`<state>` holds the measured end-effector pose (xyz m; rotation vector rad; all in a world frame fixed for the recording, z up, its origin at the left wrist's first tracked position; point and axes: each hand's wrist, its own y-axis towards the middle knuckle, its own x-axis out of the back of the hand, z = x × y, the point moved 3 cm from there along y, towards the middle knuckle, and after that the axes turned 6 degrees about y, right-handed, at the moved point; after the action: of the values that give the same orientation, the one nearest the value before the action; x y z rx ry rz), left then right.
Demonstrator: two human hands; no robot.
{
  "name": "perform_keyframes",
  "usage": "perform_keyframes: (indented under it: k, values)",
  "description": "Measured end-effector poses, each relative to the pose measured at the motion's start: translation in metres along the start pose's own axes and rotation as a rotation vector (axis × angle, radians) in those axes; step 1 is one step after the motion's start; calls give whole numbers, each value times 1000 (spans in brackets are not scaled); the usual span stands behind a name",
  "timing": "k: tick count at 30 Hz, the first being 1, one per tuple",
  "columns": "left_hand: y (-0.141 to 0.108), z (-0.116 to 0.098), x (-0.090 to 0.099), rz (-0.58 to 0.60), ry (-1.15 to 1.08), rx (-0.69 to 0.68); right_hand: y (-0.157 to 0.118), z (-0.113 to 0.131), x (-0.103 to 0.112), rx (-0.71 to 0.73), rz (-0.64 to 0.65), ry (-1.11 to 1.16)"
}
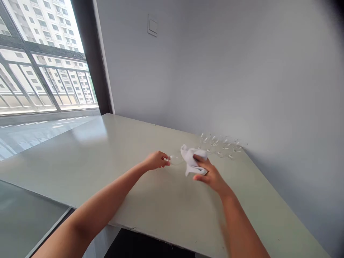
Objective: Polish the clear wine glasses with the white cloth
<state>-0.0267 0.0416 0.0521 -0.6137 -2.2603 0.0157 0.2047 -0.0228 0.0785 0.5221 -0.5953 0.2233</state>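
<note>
Glass (pixel 176 159) near-invisible, outline faint; left hand (pixel 156 160) covers its edge. Cloth (pixel 191 161) partly under right hand (pixel 208 172). Glasses (pixel 220 145) by wall too small to count.

Both arms reach in from the bottom of the frame over the pale tabletop (pixel 107 154). Left hand (pixel 156 160), just left of centre, pinches the rim of a small clear glass dish (pixel 176 159). Right hand (pixel 211 173) sits just beside it, fingers closed round a crumpled white cloth (pixel 191 159) that touches the dish's right edge. Behind them, right of centre against the grey wall (pixel 242 71), a cluster of clear glasses (pixel 221 145). Upper left: a window (pixel 40 61) with apartment blocks outside. A switch plate (pixel 152 25) near the top.
</note>
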Motion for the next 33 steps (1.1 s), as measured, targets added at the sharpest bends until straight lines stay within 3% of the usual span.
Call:
perform_keyframes:
  k: [2,4,7,9,12,16,18,21,24,28,30,33]
  values:
    - [-2,-7,-10,-36,126,-64,3,12,-31,147,77,-216]
    - [-6,-17,-20,-87,277,-160,6,20,-54,222,19,-342]
    - [-12,-26,-31,-181,413,-251,9,18,-59,136,-152,-295]
    - [-16,-29,-35,-237,454,-340,10,12,-49,-1,-210,-91]
    - [-18,-29,-39,-308,484,-464,10,-3,-33,-270,-237,402]
    - [-15,-25,-42,-373,359,-433,6,-22,-35,-588,-462,1101]
    - [-15,-25,-43,-425,287,-400,6,-24,-43,-619,-549,1348]
    - [-15,-25,-44,-510,195,-374,9,-17,-56,-555,-543,1546]
    - [-15,-25,-45,-586,86,-369,9,-5,-68,-458,-491,1591]
    - [-17,-22,-50,-668,-68,-400,5,6,-92,-458,-397,1506]
    - [-18,-21,-55,-646,-138,-402,3,7,-102,-462,-370,1420]
    - [-17,-22,-63,-518,-264,-412,2,2,-104,-478,-362,1316]
